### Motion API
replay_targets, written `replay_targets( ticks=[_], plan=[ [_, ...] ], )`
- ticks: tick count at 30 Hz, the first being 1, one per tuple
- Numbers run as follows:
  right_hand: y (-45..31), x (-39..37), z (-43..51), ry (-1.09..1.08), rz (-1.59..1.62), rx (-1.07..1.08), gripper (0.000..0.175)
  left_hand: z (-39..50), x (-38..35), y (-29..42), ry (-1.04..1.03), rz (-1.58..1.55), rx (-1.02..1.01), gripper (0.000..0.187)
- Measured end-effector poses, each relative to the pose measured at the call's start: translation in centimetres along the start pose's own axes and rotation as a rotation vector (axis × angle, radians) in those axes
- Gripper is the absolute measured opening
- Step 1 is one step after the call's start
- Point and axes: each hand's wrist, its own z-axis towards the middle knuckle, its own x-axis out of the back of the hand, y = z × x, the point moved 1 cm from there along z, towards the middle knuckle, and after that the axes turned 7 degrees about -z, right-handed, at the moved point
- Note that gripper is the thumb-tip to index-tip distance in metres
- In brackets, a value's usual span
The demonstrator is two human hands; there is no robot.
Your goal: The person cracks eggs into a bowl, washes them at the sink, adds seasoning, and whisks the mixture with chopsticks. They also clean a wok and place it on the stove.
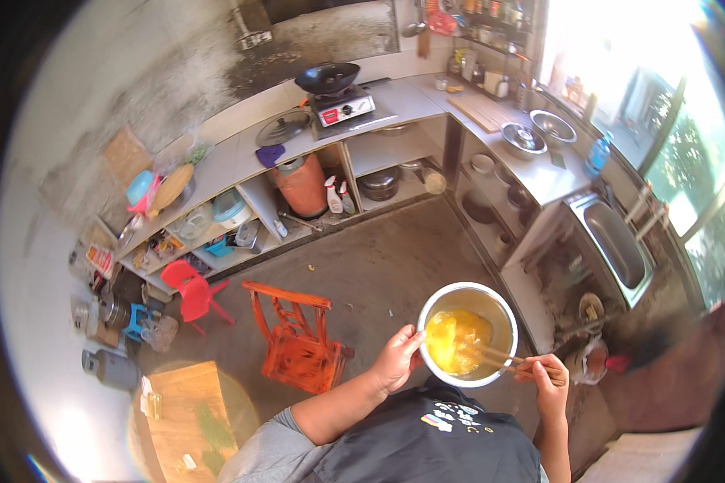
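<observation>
My left hand (pixel 400 357) grips the left rim of a stainless steel bowl (pixel 502 308), thumb at the edge and fingers beneath. The bowl is held in front of my dark apron (pixel 423 438). Yellow beaten egg (pixel 450 338) lies in it, streaked and frothy. From the right, my right hand (pixel 545 379) holds a pair of wooden chopsticks (pixel 502 357). Their far ends dip into the egg and look blurred.
An orange-red wooden chair (pixel 299 356) and a small red plastic chair (pixel 192 293) stand on the floor. A wok (pixel 328 77) sits on a gas stove (pixel 345 108). Along the right are steel basins (pixel 523 140) and a sink (pixel 616 241). At lower left, a wooden board (pixel 184 404) holds greens.
</observation>
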Motion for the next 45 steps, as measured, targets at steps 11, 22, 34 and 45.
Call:
replay_targets(
  ticks=[11,22,34,45],
  plan=[
    [-0.8,-1.9,21.7,-0.471,0.117,0.033,0.015,9.4,0.1,5.7,0.238,-0.164,-0.299,0.012],
    [-0.2,-8.0,37.1,-0.700,-0.061,-0.061,0.017,19.1,1.3,12.9,0.299,-0.192,-0.396,0.019],
    [-0.4,-18.2,51.5,-0.432,0.108,-0.058,0.018,34.8,5.7,27.8,0.209,-0.144,-0.252,0.011],
    [-3.9,-20.7,67.9,-0.555,0.056,-0.099,0.016,47.7,5.0,36.6,0.208,-0.105,-0.313,0.015]
  ],
)
